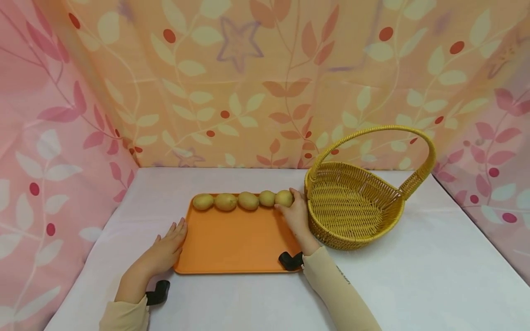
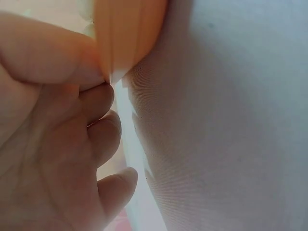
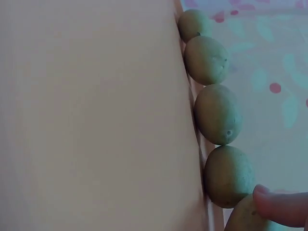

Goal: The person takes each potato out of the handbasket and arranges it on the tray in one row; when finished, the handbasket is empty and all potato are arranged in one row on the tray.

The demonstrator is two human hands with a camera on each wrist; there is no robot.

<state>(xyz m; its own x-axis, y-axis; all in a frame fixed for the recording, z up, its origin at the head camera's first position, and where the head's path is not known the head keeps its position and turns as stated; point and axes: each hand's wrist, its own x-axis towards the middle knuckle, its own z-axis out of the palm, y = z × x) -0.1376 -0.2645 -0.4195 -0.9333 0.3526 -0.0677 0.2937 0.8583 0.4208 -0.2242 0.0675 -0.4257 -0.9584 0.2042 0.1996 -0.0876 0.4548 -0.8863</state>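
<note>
Several pale yellow potatoes (image 1: pixel 225 202) form a row along the far edge of an orange tray (image 1: pixel 232 243). My right hand (image 1: pixel 296 216) holds the rightmost potato (image 1: pixel 284 198) with thumb and fingers, at the tray's far right corner. In the right wrist view, only one digit shows against that potato (image 3: pixel 248 219); the rest of the hand is out of frame. At the tray's left side, my left hand (image 1: pixel 165 248) rests with fingers extended against the rim. The left wrist view shows the left hand (image 2: pixel 53 134) touching the orange tray edge (image 2: pixel 127 38).
A yellow woven basket (image 1: pixel 345 211) with a tall arched handle stands just right of the tray, close to my right hand. The white tabletop (image 1: pixel 434 276) lies under everything. Floral curtains (image 1: pixel 248 115) border the table at the back and sides.
</note>
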